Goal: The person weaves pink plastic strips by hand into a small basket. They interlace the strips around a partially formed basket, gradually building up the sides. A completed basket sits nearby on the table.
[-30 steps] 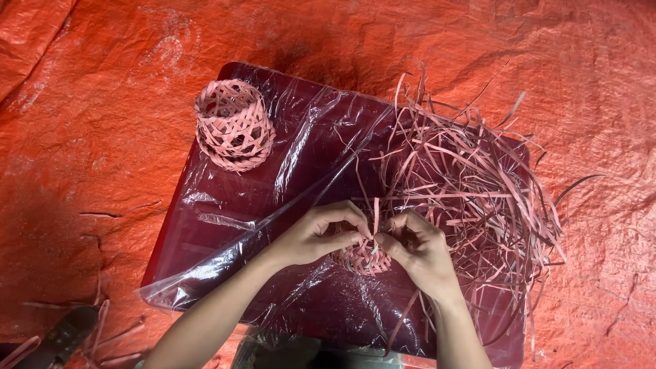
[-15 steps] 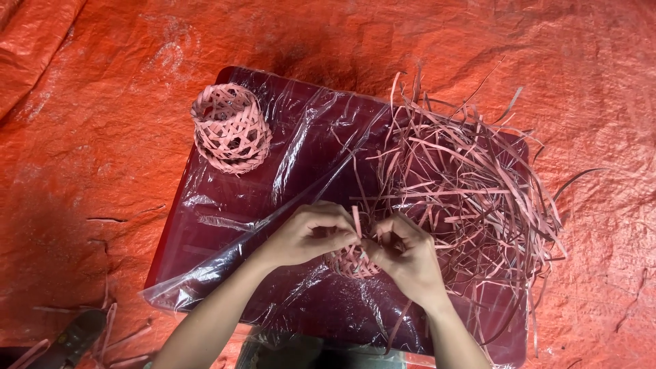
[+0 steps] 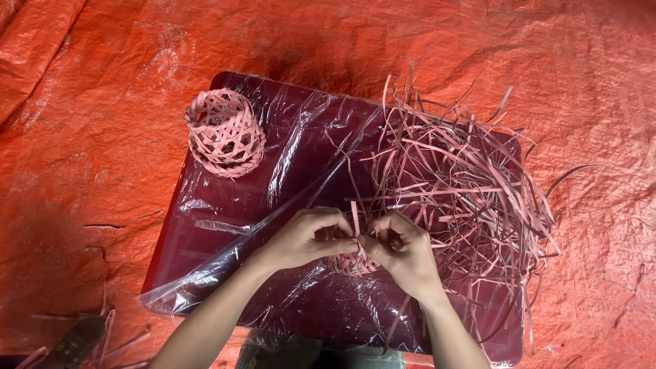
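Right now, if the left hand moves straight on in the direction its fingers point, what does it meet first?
The left hand points rightward, so it would first meet the right hand, which faces it over the small woven piece. They look almost touching, though depth is unclear.

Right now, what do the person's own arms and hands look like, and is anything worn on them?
Both forearms come in bare from the bottom edge, with no sleeve in view. The left hand and the right hand wear no gloves. I can make out no ring, watch or bracelet on the fingers or wrists, and no markings; red-tinted light falls over everything.
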